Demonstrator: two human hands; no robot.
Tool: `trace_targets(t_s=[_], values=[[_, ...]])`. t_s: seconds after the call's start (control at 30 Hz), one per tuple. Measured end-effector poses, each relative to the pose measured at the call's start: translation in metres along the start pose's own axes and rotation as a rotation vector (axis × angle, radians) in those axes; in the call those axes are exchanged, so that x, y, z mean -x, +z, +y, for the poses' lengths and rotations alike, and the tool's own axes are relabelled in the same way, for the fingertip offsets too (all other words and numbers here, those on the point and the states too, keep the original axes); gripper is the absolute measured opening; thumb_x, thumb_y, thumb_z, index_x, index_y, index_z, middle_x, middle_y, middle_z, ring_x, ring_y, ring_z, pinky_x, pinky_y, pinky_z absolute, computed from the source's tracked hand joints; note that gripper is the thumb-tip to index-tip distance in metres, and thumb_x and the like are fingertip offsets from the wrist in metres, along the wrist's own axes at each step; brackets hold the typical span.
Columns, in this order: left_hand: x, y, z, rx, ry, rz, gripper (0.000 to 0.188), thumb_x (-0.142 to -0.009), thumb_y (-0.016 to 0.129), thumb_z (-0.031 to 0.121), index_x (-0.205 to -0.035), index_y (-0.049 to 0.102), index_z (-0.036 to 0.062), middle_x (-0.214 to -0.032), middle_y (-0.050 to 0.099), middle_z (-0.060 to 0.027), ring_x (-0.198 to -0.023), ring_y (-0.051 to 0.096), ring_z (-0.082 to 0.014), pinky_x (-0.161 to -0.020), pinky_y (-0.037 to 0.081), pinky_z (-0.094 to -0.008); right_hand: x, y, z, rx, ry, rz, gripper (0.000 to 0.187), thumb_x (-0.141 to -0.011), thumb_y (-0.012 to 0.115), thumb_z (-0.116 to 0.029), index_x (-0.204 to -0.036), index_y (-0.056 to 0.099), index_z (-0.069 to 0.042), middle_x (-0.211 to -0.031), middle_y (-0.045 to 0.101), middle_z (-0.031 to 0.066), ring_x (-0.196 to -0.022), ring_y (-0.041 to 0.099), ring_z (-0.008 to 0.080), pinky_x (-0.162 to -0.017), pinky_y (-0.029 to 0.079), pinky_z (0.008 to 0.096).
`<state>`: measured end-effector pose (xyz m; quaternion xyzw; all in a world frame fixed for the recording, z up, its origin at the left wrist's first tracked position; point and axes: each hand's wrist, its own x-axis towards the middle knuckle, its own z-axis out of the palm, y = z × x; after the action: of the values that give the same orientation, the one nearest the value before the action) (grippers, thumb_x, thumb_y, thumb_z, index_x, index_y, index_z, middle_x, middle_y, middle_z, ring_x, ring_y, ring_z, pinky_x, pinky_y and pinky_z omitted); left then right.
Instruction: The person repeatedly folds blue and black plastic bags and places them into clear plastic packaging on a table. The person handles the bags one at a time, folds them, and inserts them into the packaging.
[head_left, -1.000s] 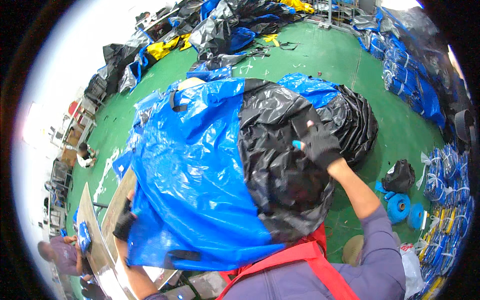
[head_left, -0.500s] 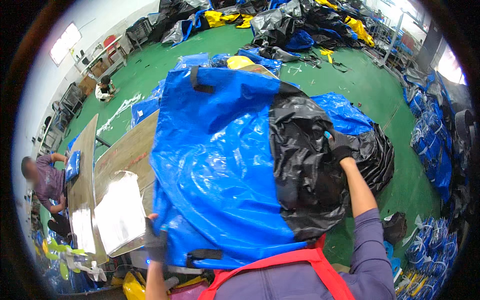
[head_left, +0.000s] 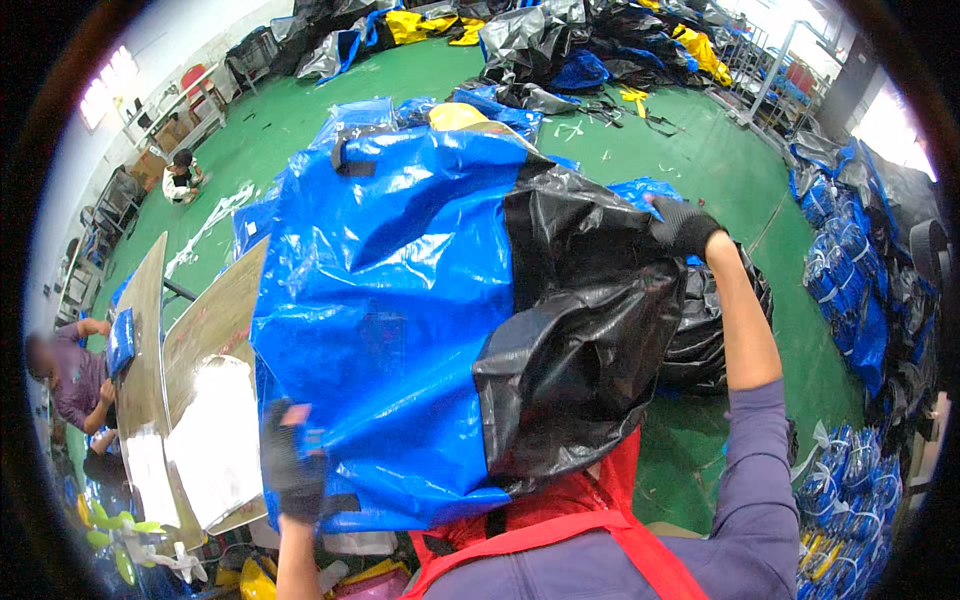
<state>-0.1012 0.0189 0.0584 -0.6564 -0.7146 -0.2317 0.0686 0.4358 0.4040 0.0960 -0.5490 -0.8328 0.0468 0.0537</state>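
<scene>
A large blue and black woven plastic bag (head_left: 400, 270) spreads over the work surface in front of me, its blue part left and its black part right. Black webbing straps (head_left: 352, 162) show at its far and near edges. My right hand (head_left: 688, 229), in a dark knit glove, is closed on the gathered edge of the black part and holds it raised. My left hand (head_left: 295, 465), also gloved, lies over the bag's near left corner. Motion smears its fingers, so its grip is unclear.
Wooden boards (head_left: 215, 330) with a white sheet (head_left: 215, 440) lie at the left, where a person (head_left: 80, 375) handles a blue packet. Another person (head_left: 183, 178) crouches on the green floor. Bundled blue bags (head_left: 850, 480) stand at the right; heaped tarpaulin (head_left: 550, 50) lies at the back.
My right hand has moved farther away, pulling the black part up and outward into new folds. My left hand has shifted slightly over the near left corner. The view has swung a little.
</scene>
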Motion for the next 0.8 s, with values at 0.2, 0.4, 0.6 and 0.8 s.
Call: trace_targets(t_s=[0.2, 0.4, 0.6, 0.8], values=[[-0.088, 0.1, 0.16, 0.339, 0.704, -0.462, 0.084, -0.077, 0.061, 0.059, -0.142, 0.037, 0.0122, -0.141, 0.041, -0.0244, -0.135, 0.032, -0.0433, -0.109, 0.022, -0.0575, -0.119, 0.027, -0.116, 0.086, 0.213, -0.036, 0.068, -0.079, 0.059, -0.051, -0.128, 0.052, -0.005, -0.123, 0.059, 0.0229, -0.113, 0.058, 0.0354, -0.099, 0.044, 0.0427], [-0.039, 0.156, 0.159, 0.356, 0.933, -0.794, 0.095, -0.063, 0.062, 0.07, -0.144, 0.036, 0.0283, -0.153, 0.028, -0.0102, -0.141, 0.018, -0.0442, -0.1, 0.014, -0.0759, -0.191, 0.082, -0.108, 0.045, -0.084, 0.098, 0.039, -0.094, 0.043, -0.032, -0.123, 0.053, -0.008, -0.098, 0.068, 0.0182, -0.087, 0.065, 0.0383, -0.078, 0.051, 0.0484], [-0.031, 0.152, 0.151, 0.763, 0.738, -1.194, 0.049, -0.085, 0.06, 0.044, -0.128, 0.058, 0.0206, -0.136, 0.051, -0.0152, -0.133, 0.037, -0.0429, -0.111, 0.026, -0.0546, -0.265, 0.101, -0.113, 0.085, 0.042, -0.017, 0.047, -0.088, 0.048, -0.049, -0.12, 0.059, -0.016, -0.109, 0.065, 0.0208, -0.098, 0.062, 0.0404, -0.086, 0.048, 0.0509], [-0.138, 0.1, -0.105, -0.329, -0.094, 0.319, 0.057, -0.08, 0.065, 0.024, -0.129, 0.048, -0.0017, -0.119, 0.058, -0.0242, -0.105, 0.058, -0.0374, -0.093, 0.045, -0.0431, -0.147, 0.042, -0.104, 0.078, 0.021, 0.228, 0.065, -0.086, 0.052, -0.053, -0.129, 0.051, -0.004, -0.12, 0.058, 0.0266, -0.111, 0.058, 0.0396, -0.093, 0.046, 0.0462]])
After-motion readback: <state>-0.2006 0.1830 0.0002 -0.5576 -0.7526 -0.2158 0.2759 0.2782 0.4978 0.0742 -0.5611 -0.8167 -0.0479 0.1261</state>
